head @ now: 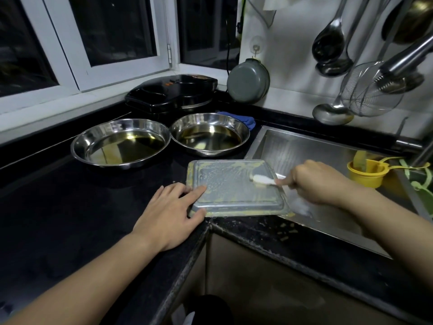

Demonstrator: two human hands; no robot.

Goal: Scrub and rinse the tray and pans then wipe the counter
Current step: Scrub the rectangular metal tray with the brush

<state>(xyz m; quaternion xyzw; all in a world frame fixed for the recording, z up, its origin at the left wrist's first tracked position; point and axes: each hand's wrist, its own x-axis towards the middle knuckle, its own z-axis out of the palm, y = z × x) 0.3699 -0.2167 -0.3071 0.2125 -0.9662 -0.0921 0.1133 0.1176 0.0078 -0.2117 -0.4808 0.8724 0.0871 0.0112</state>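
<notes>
Head view: square metal tray (234,191), yellow-crusted.

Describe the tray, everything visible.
The tray is a square, dull grey metal piece with rounded corners and a raised rim, apparently lying upside down. Yellowish residue smears its surface and edges. It lies roughly flat on the black counter, its right edge jutting over the sink. The left hand steadies its left edge, fingers straight on top and thumb at the near corner. The right hand holds a small white brush against its top right area.
</notes>
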